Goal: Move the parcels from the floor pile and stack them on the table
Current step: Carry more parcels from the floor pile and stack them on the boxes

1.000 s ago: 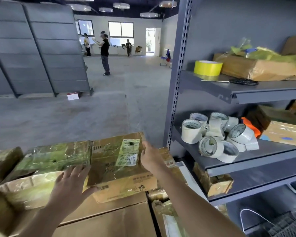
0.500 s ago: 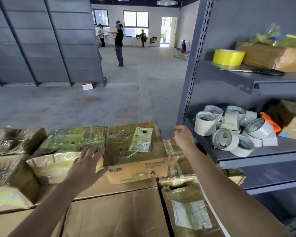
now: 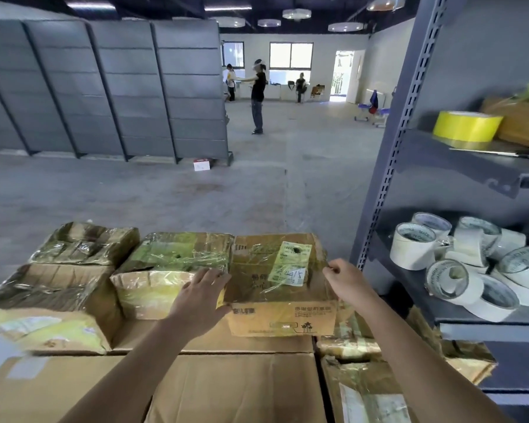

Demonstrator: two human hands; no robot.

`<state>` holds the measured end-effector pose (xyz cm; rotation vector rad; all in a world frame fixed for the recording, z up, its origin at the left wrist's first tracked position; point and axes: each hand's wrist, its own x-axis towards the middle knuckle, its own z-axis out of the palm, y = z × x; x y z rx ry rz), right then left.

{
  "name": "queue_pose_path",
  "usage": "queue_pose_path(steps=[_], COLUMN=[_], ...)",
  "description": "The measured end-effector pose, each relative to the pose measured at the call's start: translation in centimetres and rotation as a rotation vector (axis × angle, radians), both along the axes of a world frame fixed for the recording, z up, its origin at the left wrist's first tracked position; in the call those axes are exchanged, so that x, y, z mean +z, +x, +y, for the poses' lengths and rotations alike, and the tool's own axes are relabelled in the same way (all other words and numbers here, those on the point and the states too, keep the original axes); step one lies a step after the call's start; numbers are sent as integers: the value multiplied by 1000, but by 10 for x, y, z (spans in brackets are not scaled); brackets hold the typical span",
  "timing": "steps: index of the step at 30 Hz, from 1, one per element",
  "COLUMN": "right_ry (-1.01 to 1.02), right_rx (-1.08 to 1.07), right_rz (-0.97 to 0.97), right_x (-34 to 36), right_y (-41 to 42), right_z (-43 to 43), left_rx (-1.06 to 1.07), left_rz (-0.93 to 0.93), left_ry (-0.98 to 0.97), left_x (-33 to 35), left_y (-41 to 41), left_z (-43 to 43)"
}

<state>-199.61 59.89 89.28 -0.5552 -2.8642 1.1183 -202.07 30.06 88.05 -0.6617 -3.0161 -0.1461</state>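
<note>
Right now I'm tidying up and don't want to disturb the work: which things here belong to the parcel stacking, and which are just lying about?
In the job: labelled parcel, left hand flat against its left side, right hand at its right edge; green-wrapped parcel beside it; large cartons underneath.
Lying about: yellow tape roll; white tape rolls; small white box on the floor.

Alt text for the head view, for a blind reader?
Two bare hands flank a taped cardboard box atop stacked parcels: the left hand lies flat at its left edge, the right hand curls at its top right edge. A grey shelf rack holding tape rolls stands on the right.
</note>
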Motion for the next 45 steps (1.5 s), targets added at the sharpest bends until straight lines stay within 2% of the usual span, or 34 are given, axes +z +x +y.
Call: queue_pose_path(steps=[4, 8, 12, 16, 24, 32, 40, 45], right_ry=[156, 295, 275, 148, 38, -16, -138, -103], right_rx=[-45, 47, 199, 392, 780, 1101, 1288, 1359], right_rz=[114, 275, 380, 440, 391, 361, 185, 88], right_x=[6, 20, 24, 21, 10, -13, -46, -68], right_y=[-3, -4, -6, 2, 53, 171, 320, 364], right_z=[-4, -27, -66, -120, -259, -423, -588, -664], left_rx=[25, 49, 104, 232, 507, 829, 1087, 1277], left_rz=[-3, 28, 44, 30, 138, 184, 159, 130], left_ry=[14, 50, 120, 186, 400, 468, 511, 538], left_x=[1, 5, 11, 11, 8, -1, -24, -39], left_y=[4, 10, 32, 67, 174, 328, 503, 576], left_z=[2, 3, -1, -27, -143, -274, -402, -474])
